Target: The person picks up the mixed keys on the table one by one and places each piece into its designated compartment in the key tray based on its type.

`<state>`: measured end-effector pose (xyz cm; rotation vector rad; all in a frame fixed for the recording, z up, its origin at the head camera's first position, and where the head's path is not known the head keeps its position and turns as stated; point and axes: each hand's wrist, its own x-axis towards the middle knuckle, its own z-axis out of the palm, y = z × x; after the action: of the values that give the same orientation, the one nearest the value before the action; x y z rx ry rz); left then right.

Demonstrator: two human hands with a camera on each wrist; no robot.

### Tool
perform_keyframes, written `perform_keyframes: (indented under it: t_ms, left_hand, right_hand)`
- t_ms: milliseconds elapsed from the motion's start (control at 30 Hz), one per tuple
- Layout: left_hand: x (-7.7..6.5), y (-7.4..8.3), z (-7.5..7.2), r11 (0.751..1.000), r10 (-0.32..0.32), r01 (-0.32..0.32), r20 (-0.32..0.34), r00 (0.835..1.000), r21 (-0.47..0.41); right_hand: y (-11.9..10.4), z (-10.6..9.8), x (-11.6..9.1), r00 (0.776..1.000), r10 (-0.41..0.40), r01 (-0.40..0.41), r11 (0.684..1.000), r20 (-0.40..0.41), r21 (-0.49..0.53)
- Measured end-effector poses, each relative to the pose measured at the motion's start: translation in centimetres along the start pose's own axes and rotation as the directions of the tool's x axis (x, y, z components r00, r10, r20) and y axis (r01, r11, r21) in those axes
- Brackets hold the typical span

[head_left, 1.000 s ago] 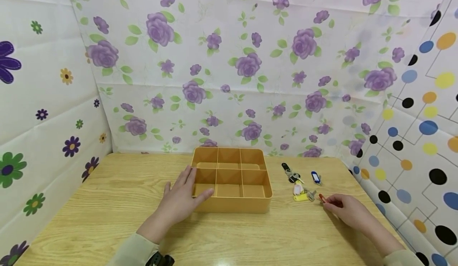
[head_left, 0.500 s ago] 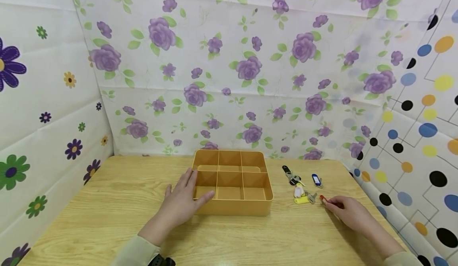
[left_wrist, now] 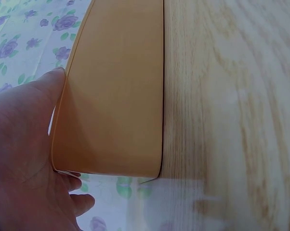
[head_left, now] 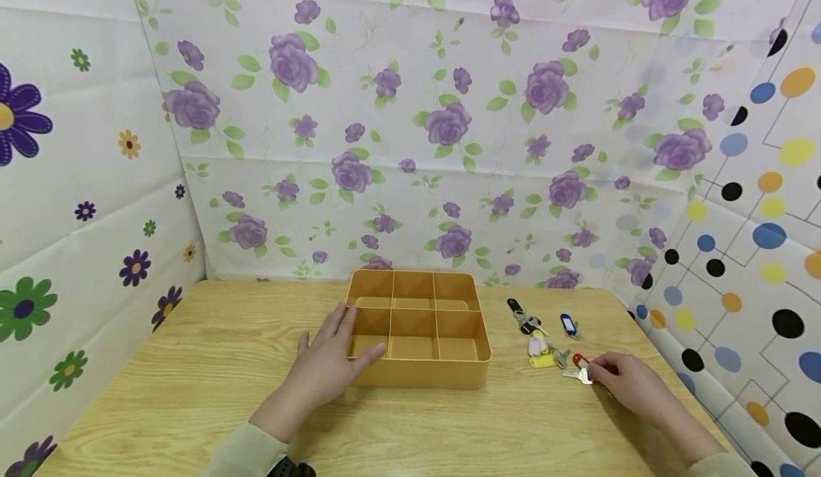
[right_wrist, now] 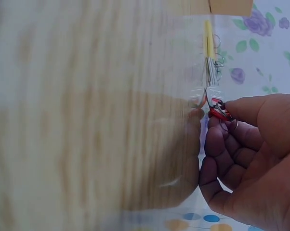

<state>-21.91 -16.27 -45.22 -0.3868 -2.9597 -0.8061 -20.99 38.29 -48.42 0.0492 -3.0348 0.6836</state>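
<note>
My left hand (head_left: pixel 323 359) rests against the front left corner of a tan storage box (head_left: pixel 420 373) with six compartments. Its fingers lie fairly straight along the left side, and the thumb reaches over the front rim; in the left wrist view, the thumb meets the box's rim (left_wrist: pixel 58 115). On the right, my right hand (head_left: pixel 625 381) pinches a red key tag (head_left: pixel 579 360) between thumb and forefinger, low at the tabletop. A silver key (head_left: pixel 582 375) on it points left. In the right wrist view the red tag (right_wrist: pixel 219 114) and its ring show at the fingertips.
Left of the red tag lie a yellow key tag (head_left: pixel 541 361) and a pale pink one (head_left: pixel 537 346) with keys. Behind them are a black-tagged key bunch (head_left: pixel 524 318) and a blue key tag (head_left: pixel 568 325). A floral cloth (head_left: pixel 410 142) hangs behind the wooden table (head_left: pixel 256 320).
The right hand has turned the red tag, and its silver key now shows in front of it, pointing left. The left hand stays on the box. The head view has tilted slightly up.
</note>
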Motion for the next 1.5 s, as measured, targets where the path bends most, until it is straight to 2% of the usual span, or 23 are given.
perform_keyframes:
  t_ms: [267,333,667,1067,1233,1500]
  left_hand:
    - [-0.01,-0.07,0.00,1.000,-0.007,0.007,0.003,1.000,0.004]
    - [0.03,-0.09,0.09,1.000,-0.006,0.006,0.003,1.000,-0.001]
    - [0.20,-0.10,0.11,1.000,-0.005,0.005,0.008,1.000,-0.004]
    - [0.24,0.00,0.18,1.000,0.000,0.000,0.008,1.000,-0.003]
    - [0.21,0.18,0.05,1.000,-0.004,0.004,0.004,1.000,-0.004]
    - [0.04,0.17,-0.08,1.000,-0.003,0.003,0.007,1.000,0.001]
  right_hand:
    - [-0.31,0.25,-0.04,0.991,0.102,-0.112,0.986,0.091,0.122]
    - [-0.36,0.27,-0.03,0.990,0.107,-0.119,0.985,0.095,0.128]
    - [-0.39,0.49,0.10,0.997,0.056,-0.059,0.996,0.057,0.063]
    - [-0.49,0.56,-0.10,0.998,0.046,-0.049,0.997,0.045,0.051]
    - [-0.41,0.33,-0.31,0.997,0.055,-0.063,0.990,0.061,0.123]
    - [-0.47,-0.24,-0.54,0.994,0.089,-0.102,0.961,0.062,0.257]
